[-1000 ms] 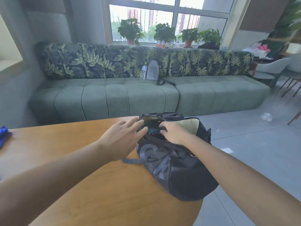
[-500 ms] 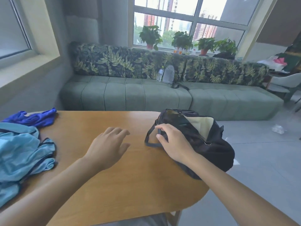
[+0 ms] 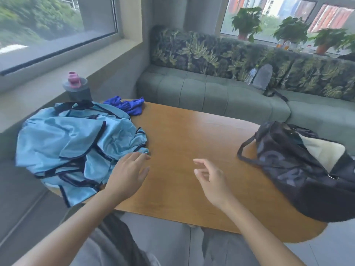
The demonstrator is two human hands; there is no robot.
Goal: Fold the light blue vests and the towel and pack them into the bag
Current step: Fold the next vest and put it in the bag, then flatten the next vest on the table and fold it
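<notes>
1. Head view showed a smooth, glossy wooden table (image 3: pixel 192 135) with rounded ends. A crumpled heap of light blue vests (image 3: pixel 76 144), thin shiny fabric edged in dark trim, covered its left end and hung over the near edge. A bunched royal-blue towel (image 3: pixel 128 105) lay just behind the heap.
2. The bag (image 3: pixel 299 169), soft dark fabric with a faint pattern, slumped on the right end, its mouth open on a cream lining and one strap looping onto the wood.
3. Half a second before, the right hand (image 3: pixel 213 179) had rested on the bag's rim; now it was off it, well apart, over bare wood. The left hand (image 3: pixel 128 173) had shifted to the vests' edge.
4. Left fingers were spread and straight, touching or just above the vest hem; which, I cannot tell. Right fingers were loosely curled, holding nothing.
5. A grey bottle (image 3: pixel 77 89) with a pink cap stood on the sill.
</notes>
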